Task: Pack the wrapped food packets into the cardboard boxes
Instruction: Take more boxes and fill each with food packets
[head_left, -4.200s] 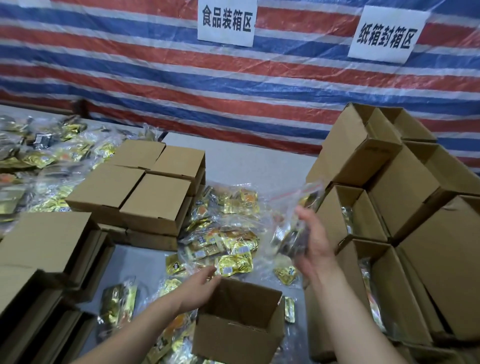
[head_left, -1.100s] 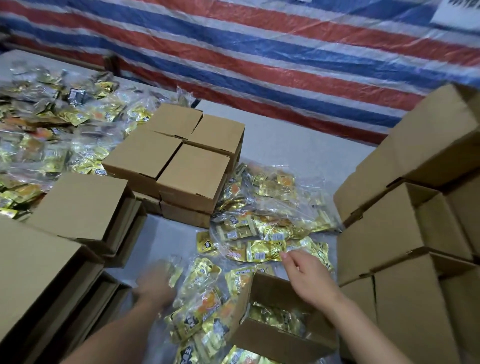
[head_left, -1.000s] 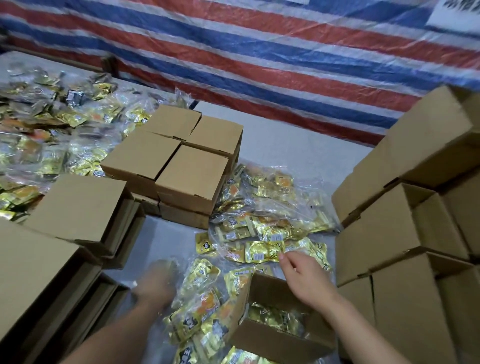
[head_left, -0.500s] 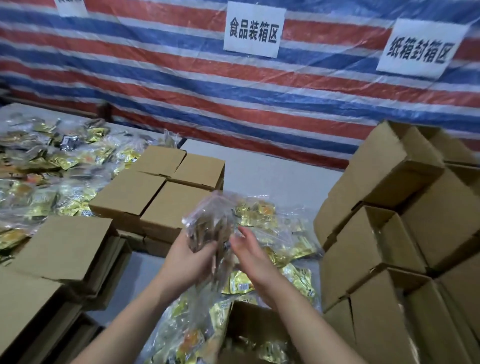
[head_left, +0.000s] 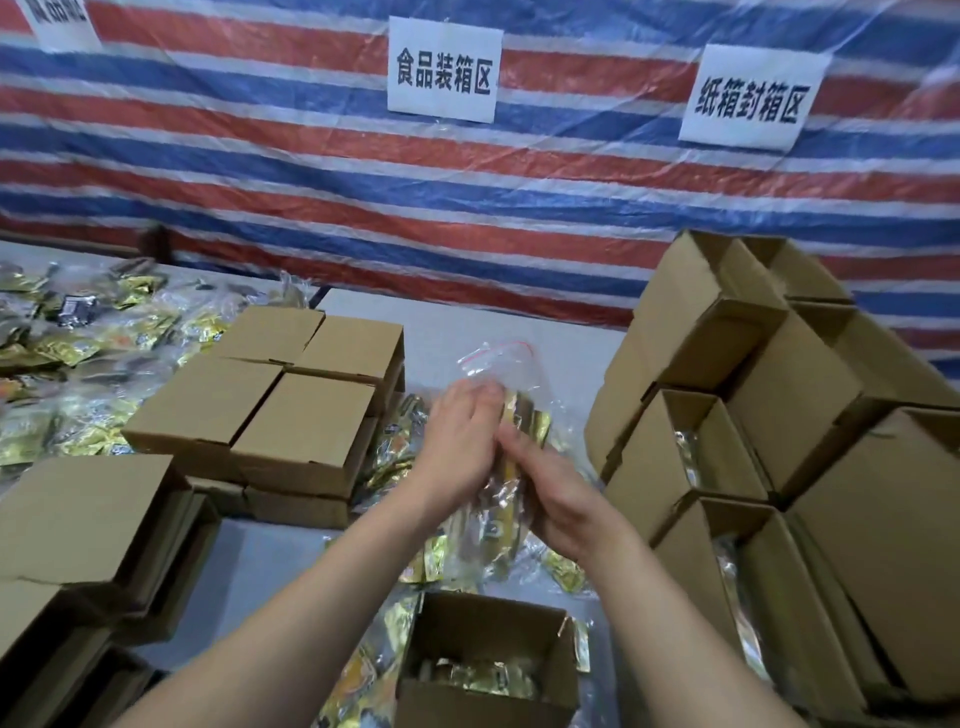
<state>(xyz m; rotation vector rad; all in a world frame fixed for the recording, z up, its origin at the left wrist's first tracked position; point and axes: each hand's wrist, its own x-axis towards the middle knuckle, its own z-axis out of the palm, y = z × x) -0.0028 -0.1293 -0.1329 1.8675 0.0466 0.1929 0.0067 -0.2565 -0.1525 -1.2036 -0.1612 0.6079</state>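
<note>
Both the left hand (head_left: 457, 441) and right hand (head_left: 550, 499) squeeze 1 clear packet (head_left: 501, 415) above the open box (head_left: 483, 660). Keep it flat, then slide it straight down inside.

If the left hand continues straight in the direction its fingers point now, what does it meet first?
The left hand points up and away, so probably nothing first but the clear bag it already holds; past that, the striped tarp, though depth is unclear.
</note>
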